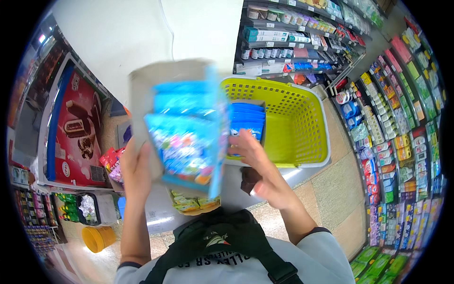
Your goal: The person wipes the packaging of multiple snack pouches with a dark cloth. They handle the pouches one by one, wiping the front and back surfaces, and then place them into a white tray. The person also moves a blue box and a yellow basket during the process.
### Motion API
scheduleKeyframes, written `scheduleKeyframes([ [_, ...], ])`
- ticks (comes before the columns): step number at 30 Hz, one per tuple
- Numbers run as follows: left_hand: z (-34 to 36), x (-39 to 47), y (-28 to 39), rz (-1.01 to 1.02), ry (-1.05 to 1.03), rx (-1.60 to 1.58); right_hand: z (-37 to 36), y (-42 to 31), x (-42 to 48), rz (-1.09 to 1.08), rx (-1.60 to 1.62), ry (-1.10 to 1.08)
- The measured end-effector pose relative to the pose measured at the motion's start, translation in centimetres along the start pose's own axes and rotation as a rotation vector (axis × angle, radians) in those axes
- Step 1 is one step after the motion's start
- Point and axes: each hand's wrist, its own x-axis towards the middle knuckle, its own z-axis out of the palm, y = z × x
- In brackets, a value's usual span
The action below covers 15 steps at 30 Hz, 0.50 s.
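My left hand [136, 172] grips the left side of an open cardboard display box [141, 92], blurred by motion. Bright blue printed packets [184, 138] fill this box, which is raised and tilted in front of me. To its right, my right hand [262, 167] has its fingers spread and appears to hold nothing. Behind that hand stands a lime-green basket [305, 127] with a pale rim. Inside the basket's left end is another box of darker blue packets [247, 122]. A box of yellow-green packets [195, 203] sits below the raised box, close to my body.
A grey counter [159, 202] runs beneath the boxes, with colourful packets [115, 167] at its left. A white surface [117, 32] with a cable lies ahead. Stocked shelves [294, 42] stand behind the basket and along the right. A red freezer [78, 131] and yellow bucket [98, 238] are left.
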Motion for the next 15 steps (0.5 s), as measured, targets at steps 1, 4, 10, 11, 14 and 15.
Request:
scheduleKeyframes([
  [1,1.6,0.8,0.9,0.02,-0.041,-0.025,-0.1,-1.1,-0.1,-0.041,-0.288,0.017],
  [4,7.0,2.6,5.2,0.157,-0.206,0.061,-1.5,-1.4,0.3,-0.017,-0.639,0.274],
  [10,17.1,2.7,6.5,0.378,-0.412,-0.028,-14.5,1.1,-0.2,0.182,-0.744,0.654],
  [11,18.2,2.2,6.0,0.38,-0.487,-0.076,-16.5,1.7,-0.6,0.172,-0.751,0.685],
  [14,16.5,0.9,4.8,0.36,-0.608,-0.08,-19.1,3.0,-0.6,0.335,-0.907,0.633],
  [15,15.5,0.7,3.9,0.381,-0.614,-0.106,-20.6,4.2,-1.0,0.35,-0.953,0.602],
])
